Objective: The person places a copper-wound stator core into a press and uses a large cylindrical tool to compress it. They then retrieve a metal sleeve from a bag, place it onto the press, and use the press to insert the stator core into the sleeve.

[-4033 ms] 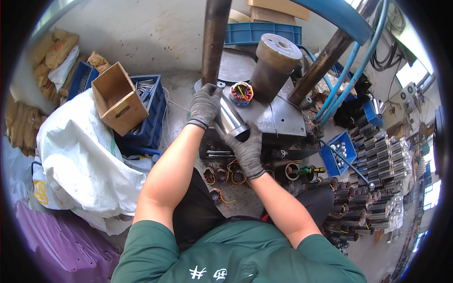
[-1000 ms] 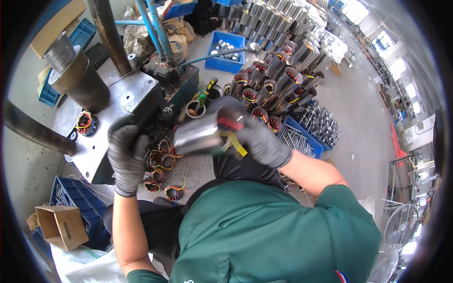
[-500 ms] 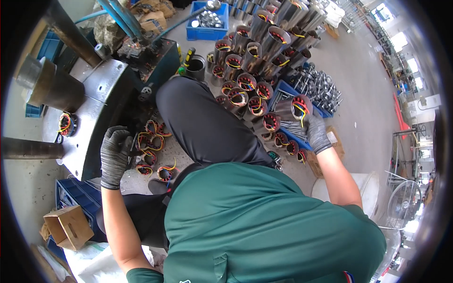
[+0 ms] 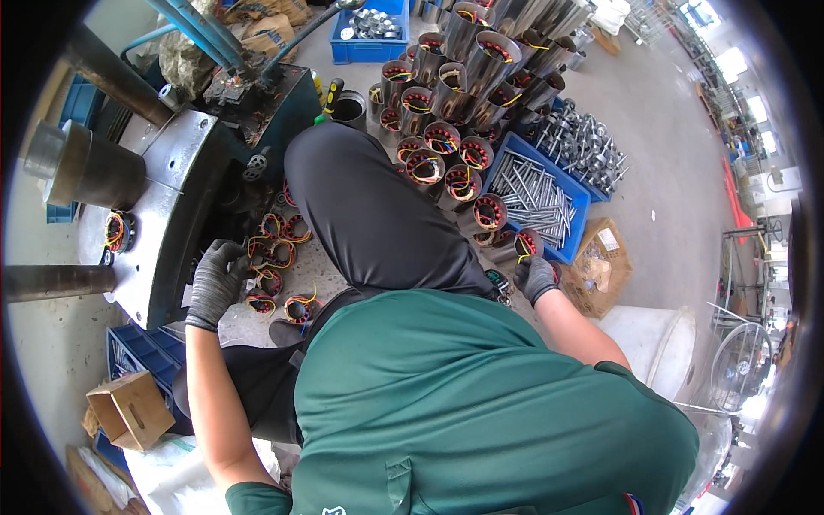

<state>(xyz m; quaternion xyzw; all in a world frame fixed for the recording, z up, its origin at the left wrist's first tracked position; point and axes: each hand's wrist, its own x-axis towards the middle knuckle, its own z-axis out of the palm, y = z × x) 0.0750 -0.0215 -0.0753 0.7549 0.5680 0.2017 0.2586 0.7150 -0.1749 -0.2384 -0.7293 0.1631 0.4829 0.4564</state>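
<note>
My right hand, in a grey knit glove, is closed on the rim of a metal motor housing. Red and yellow winding wires show in its mouth. The housing is low at the near end of a group of similar standing housings. On the left, my gloved left hand hovers beside the metal press table, fingers loosely curled and apart, with nothing visible in them. Close to it on the floor lie several wound stators with coloured leads. Another stator sits on the press table.
A blue bin of metal shafts stands beyond my right hand, with rotors behind it. An opened cardboard box is at the right. A blue bin of metal parts stands at the far side. A thick steel column crosses the press table.
My right hand has brought the motor housing down and nearer, away from above the shaft bin, to the end of the group. My left hand has shifted slightly and its fingers have loosened.
</note>
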